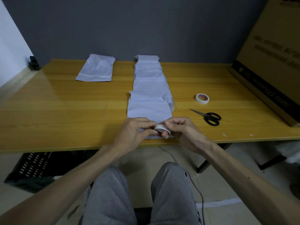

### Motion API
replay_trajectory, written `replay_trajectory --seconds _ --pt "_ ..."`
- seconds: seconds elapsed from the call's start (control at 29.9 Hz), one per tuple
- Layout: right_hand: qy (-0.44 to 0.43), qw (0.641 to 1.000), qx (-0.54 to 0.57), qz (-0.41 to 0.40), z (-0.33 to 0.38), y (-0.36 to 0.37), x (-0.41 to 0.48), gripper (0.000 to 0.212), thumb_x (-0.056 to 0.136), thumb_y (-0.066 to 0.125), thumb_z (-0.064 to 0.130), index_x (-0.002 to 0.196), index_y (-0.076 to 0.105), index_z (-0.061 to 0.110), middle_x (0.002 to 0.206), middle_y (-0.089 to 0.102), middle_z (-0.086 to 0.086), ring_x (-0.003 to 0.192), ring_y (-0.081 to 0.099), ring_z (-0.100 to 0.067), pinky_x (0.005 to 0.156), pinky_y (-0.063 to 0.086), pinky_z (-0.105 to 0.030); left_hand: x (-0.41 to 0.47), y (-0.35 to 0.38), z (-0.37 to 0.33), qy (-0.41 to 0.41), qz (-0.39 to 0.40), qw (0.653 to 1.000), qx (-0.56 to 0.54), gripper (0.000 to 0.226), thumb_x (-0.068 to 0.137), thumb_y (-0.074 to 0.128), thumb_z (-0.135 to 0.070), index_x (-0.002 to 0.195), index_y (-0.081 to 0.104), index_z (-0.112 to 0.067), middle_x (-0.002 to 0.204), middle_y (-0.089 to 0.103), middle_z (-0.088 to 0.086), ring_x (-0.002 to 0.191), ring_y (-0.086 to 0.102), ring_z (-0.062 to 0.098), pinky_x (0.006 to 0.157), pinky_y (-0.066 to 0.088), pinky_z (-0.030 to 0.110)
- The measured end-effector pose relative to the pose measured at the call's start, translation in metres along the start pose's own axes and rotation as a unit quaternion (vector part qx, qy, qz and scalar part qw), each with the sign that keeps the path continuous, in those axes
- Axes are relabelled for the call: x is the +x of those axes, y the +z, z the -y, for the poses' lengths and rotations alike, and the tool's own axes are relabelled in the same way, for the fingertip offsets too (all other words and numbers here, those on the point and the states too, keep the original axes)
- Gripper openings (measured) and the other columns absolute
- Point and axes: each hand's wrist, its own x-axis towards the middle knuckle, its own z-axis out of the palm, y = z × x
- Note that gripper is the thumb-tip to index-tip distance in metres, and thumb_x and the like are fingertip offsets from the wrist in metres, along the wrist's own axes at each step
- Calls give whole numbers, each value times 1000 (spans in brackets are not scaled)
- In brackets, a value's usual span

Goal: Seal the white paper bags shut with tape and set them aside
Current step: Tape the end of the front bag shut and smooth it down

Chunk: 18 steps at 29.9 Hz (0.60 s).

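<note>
A row of several overlapping white paper bags [150,88] runs from the table's middle toward me. One separate white bag [97,68] with a taped strip across it lies at the far left. Both hands meet over the near end of the closest bag [147,109]. My right hand [178,129] grips a small white tape roll [162,128], with a finger through its hole. My left hand [134,130] pinches at the roll's edge with thumb and fingers. The near edge of the closest bag is hidden under my hands.
A second white tape roll [202,98] and black-handled scissors [209,117] lie on the wooden table [65,111] to the right. A large cardboard box [272,62] stands at the right edge. A black crate [32,168] sits under the table on the left.
</note>
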Motion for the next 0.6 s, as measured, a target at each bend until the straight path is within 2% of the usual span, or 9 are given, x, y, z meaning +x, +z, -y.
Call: replay_trajectory --seconds 0.07,0.17,0.27,0.33,0.4,0.47,0.5,0.53,0.6 --pt "8 1000 -20 -12 1 2 0 19 82 70 15 74 65 -2 57 62 -10 51 53 -16 57 46 -22 0 1 -1 9 10 1000 9 11 79 74 -14 80 73 -3 75 66 -2 68 61 11 64 43 19" --pt "1 994 -67 -88 -1 10 5 32 79 71 18 55 53 7 42 51 -7 36 40 -13 41 35 -21 -1 9 -3 27 15 999 24 14 78 75 -15 76 72 -2 71 66 3 66 61 16 62 47 25" --pt "-21 990 -83 -108 -2 14 6 40 78 70 28 58 51 0 41 49 -5 35 38 -14 41 34 -21 -3 10 -3 2 -7 1000 8 12 77 76 -15 80 75 -4 75 68 -1 69 63 11 65 47 21" --pt "-22 992 -77 -94 -3 14 5 51 80 62 41 69 57 -9 44 52 -7 39 44 -16 46 39 -21 -2 8 -3 -3 0 1000 16 10 77 76 -16 80 75 -6 74 67 -2 67 61 9 65 45 19" --pt "-9 997 -28 -68 -1 9 4 54 85 51 44 79 62 -9 54 57 -10 54 53 -22 58 46 -26 -1 5 -3 -10 4 1000 21 9 76 77 -15 79 74 -7 73 66 -2 66 60 10 64 46 21" --pt "-11 999 7 -44 0 1 2 37 87 52 30 90 64 -4 75 65 -13 74 62 -24 74 50 -29 0 3 -1 -36 -19 999 19 10 74 80 -14 79 74 -8 73 67 -2 68 62 12 65 49 24" --pt "-16 999 -12 -39 0 -2 2 27 87 55 21 94 65 -3 85 66 -15 82 63 -24 80 50 -30 0 3 1 -55 -35 998 10 11 73 81 -13 80 74 -9 74 68 -2 69 63 12 67 51 24" --pt "-24 998 -47 -35 -1 -5 1 19 87 57 13 95 66 -1 90 66 -15 86 62 -24 84 49 -30 -1 4 3 -79 -48 996 -5 13 72 82 -11 83 75 -10 76 70 -3 72 66 11 70 53 24" --pt "-38 993 -108 -29 -3 -7 1 11 89 59 6 92 68 2 88 68 -11 86 62 -21 85 47 -30 -1 5 1 -138 -49 988 -48 24 71 82 -6 93 73 -12 86 72 -2 80 69 8 75 54 19"
